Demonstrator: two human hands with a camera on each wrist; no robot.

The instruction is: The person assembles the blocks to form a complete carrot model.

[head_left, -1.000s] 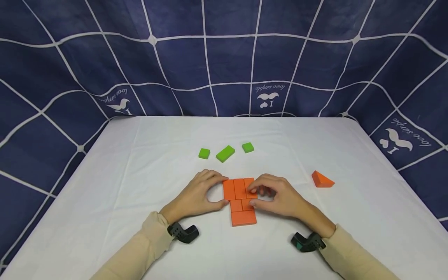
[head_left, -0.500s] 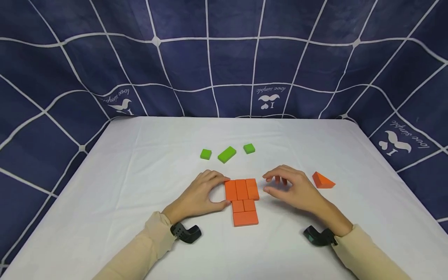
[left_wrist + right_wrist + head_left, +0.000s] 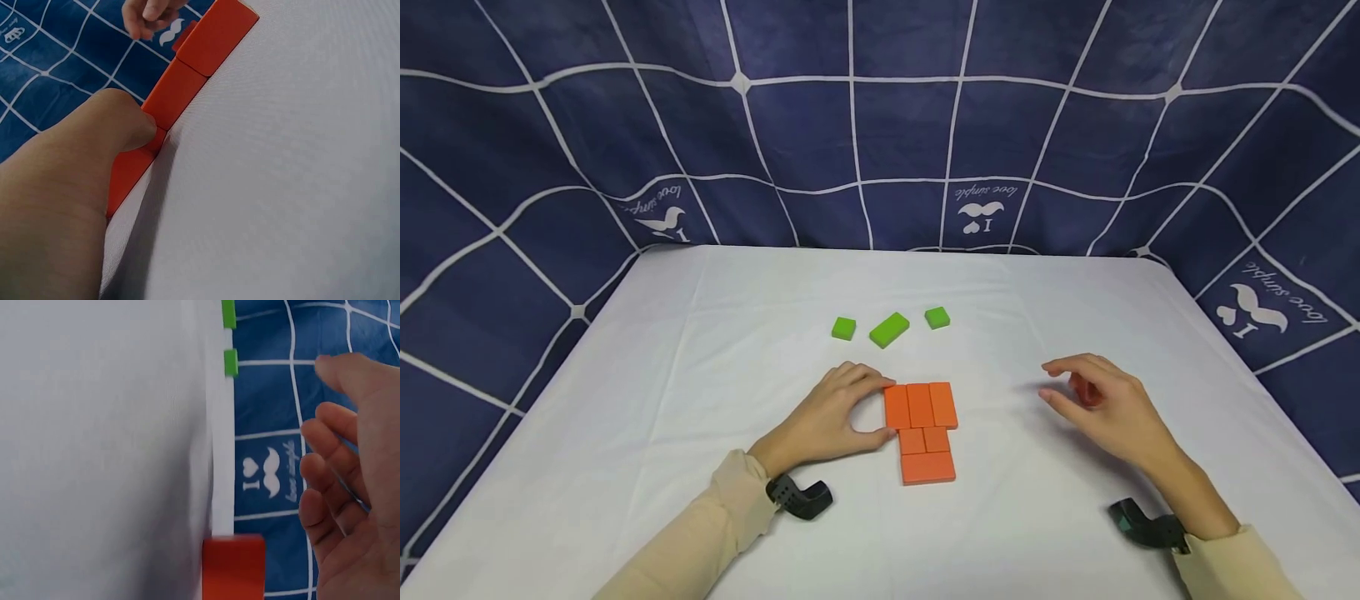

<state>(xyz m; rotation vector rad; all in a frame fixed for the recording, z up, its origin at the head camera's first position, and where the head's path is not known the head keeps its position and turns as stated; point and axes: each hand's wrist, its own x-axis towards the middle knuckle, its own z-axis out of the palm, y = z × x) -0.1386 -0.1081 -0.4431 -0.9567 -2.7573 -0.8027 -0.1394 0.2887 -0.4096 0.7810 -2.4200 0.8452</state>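
Orange blocks lie in a flat group mid-table in the head view: three upright rectangles [image 3: 920, 406] in a row, two small pieces [image 3: 923, 440] below them, and a wide block [image 3: 928, 468] at the bottom. My left hand [image 3: 831, 417] holds the leftmost rectangle [image 3: 896, 407] between index finger at its far end and thumb at its near end. My right hand [image 3: 1108, 408] hovers over the orange triangular block [image 3: 1086, 390], mostly hidden behind the fingers. In the right wrist view its fingers are loosely bent and hold nothing, with the orange block [image 3: 233, 569] apart from them.
Three green pieces lie beyond the orange group: a small one [image 3: 844, 328], a longer one [image 3: 890, 330] and another small one [image 3: 937, 317]. The white cloth-covered table [image 3: 737, 317] ends at a blue gridded curtain [image 3: 895, 125].
My right hand has left the right side of the orange group and moved rightward to the triangular block. The left hand stays at the leftmost rectangle.
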